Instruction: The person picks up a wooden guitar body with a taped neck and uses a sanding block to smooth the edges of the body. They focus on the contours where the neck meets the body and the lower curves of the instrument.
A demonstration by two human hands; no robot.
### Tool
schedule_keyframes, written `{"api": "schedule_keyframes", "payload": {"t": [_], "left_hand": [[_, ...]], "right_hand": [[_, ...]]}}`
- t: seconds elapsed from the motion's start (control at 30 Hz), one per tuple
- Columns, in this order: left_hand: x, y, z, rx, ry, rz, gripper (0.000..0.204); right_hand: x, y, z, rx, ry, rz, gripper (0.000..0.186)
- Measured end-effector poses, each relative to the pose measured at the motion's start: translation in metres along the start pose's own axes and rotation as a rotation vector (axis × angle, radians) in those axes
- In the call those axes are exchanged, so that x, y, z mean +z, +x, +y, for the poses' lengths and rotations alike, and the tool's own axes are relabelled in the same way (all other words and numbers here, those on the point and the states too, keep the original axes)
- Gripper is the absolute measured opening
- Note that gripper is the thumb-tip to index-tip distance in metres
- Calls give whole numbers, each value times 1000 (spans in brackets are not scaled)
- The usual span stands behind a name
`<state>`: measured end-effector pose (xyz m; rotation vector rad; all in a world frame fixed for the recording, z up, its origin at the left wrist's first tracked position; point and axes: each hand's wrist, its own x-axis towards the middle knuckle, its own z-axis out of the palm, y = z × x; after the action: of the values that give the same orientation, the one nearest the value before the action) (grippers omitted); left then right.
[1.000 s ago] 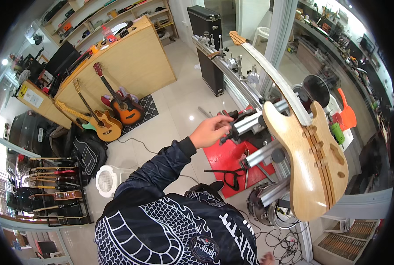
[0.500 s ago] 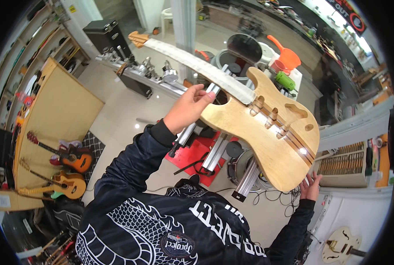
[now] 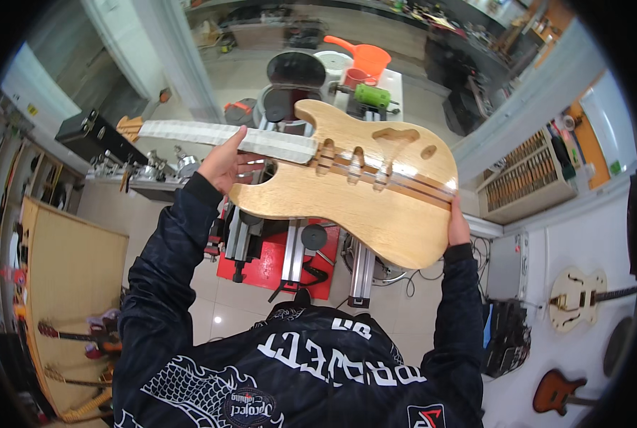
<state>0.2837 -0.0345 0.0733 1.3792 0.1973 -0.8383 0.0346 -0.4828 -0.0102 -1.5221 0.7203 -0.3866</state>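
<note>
An unfinished electric guitar [image 3: 382,214] of pale wood lies across both my hands, face up. Its body has dark centre stripes, routed pickup slots and a curved cavity. Whitish tape or paper covers the fretboard [image 3: 211,135], and a wooden headstock [image 3: 130,128] points left. My left hand [image 3: 227,162] grips the neck close to the body, its thumb on top and fingers beneath. At the body's right end, my right hand [image 3: 458,225] holds the edge with the thumb up; its other fingers are hidden behind the wood.
Below the guitar stands a frame of metal rails [image 3: 361,274] over a red base [image 3: 261,267]. Beyond are an orange dipper [image 3: 368,58] and a green motor [image 3: 372,95]. Guitars lean at left; a cream guitar [image 3: 577,298] hangs at right, near a file rack [image 3: 522,171].
The guitar has shifted left and turned closer to level. My right hand has come up to grip the body's end. My left hand still holds the neck, and the view has turned right.
</note>
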Motion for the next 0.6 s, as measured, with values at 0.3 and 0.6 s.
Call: {"api": "schedule_keyframes", "payload": {"t": [0.3,0.6], "left_hand": [[-10,22,-23,80,-9,54,34],[26,-70,16,417,-35,-178,41]], "right_hand": [[0,11,10,-120,-123,68,58],[-32,-17,-29,-184,129,37,52]]}}
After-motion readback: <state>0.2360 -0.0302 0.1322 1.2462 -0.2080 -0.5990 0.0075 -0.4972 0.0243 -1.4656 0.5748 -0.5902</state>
